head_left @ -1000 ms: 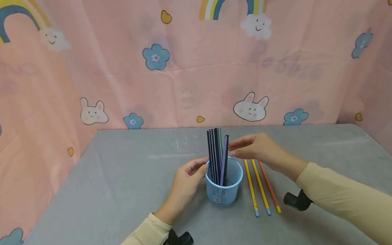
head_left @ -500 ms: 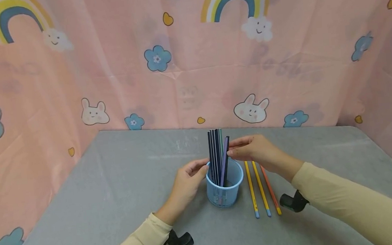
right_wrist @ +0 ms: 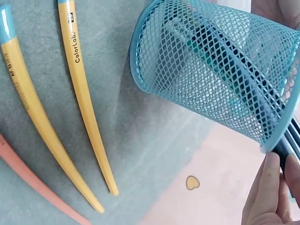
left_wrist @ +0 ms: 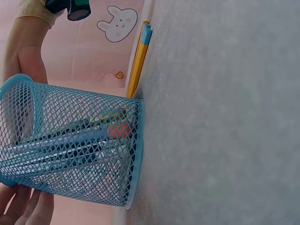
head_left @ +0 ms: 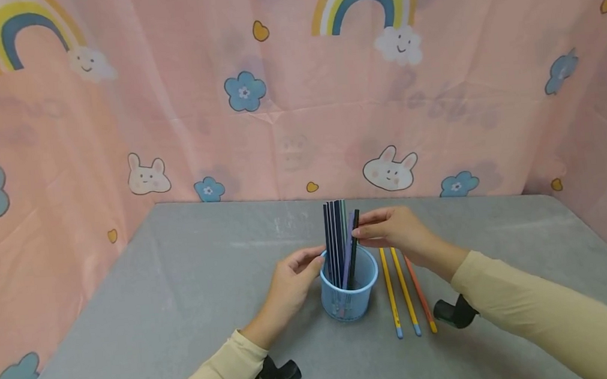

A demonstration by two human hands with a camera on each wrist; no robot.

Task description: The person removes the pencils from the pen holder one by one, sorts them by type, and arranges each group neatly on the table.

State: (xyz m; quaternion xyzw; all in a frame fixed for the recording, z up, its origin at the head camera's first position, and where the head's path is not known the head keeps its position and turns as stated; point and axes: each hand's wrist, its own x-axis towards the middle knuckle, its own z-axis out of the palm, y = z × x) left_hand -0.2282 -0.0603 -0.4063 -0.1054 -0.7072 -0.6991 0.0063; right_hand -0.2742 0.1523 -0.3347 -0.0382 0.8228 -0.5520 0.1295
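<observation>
A light-blue mesh pen cup (head_left: 348,306) stands upright on the grey table, with several dark pens or pencils (head_left: 334,235) grouped at its left side. A purple one (head_left: 348,255) leans beside them. My left hand (head_left: 290,281) holds the cup at its left rim, fingers behind and thumb in front; its fingers (left_wrist: 37,206) show past the cup in the left wrist view. At the right rim my right hand (head_left: 402,232) pinches the upper part of a black pen or pencil (head_left: 354,263) whose lower end is inside the cup.
Two yellow pencils (head_left: 391,299) with blue ends and an orange-red pencil (head_left: 421,296) lie side by side right of the cup. A pink patterned cloth (head_left: 284,95) hangs behind the table (head_left: 210,294). Black wrist devices (head_left: 281,377) hang under both sleeves.
My right hand has moved slightly in to the black pen or pencil and taken hold of it. Its top has shifted right, away from the purple one. My left hand stays at the cup.
</observation>
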